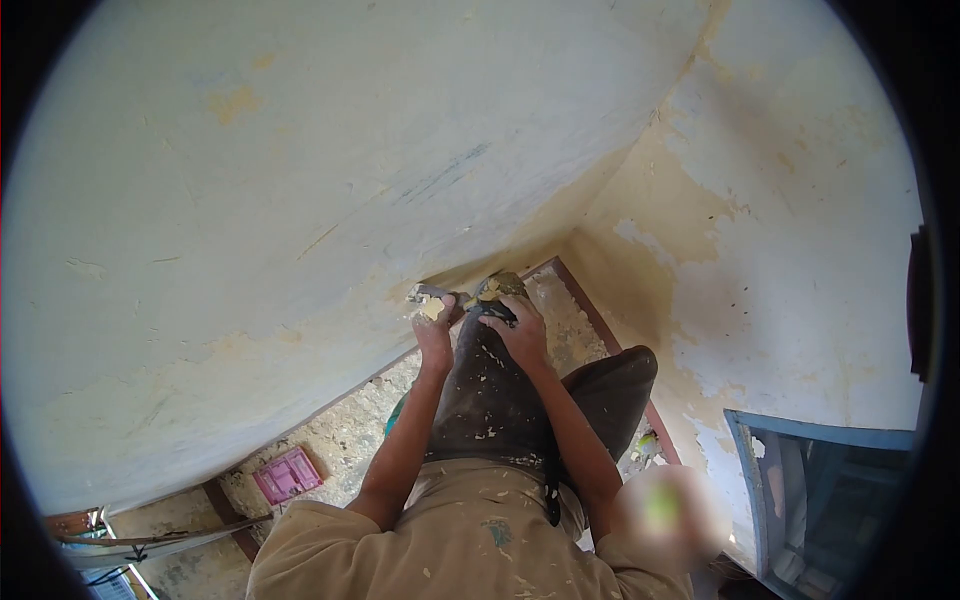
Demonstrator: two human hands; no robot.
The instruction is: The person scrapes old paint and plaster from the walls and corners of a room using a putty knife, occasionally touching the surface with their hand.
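My left hand [434, 328] is closed around a flat grey piece [428, 290], like a scraper blade, with pale yellow paint flakes on it. It is beside my raised knee, close to the wall [330, 270]. My right hand [522, 332] rests on that knee with its fingers curled over a black object [494, 312], whose kind I cannot tell. Yellowish paint chips [492, 290] lie on the knee just beyond the fingers. My dark trousers [490, 400] are speckled with paint bits.
Peeling walls meet in a corner ahead. Paint flakes litter the narrow ledge [345, 440] under me, edged by a dark red border [582, 298]. On the left lies a pink tray-like thing [288, 475]. A blue-framed window [830, 435] is at lower right; a blurred patch [675, 512] sits near my right elbow.
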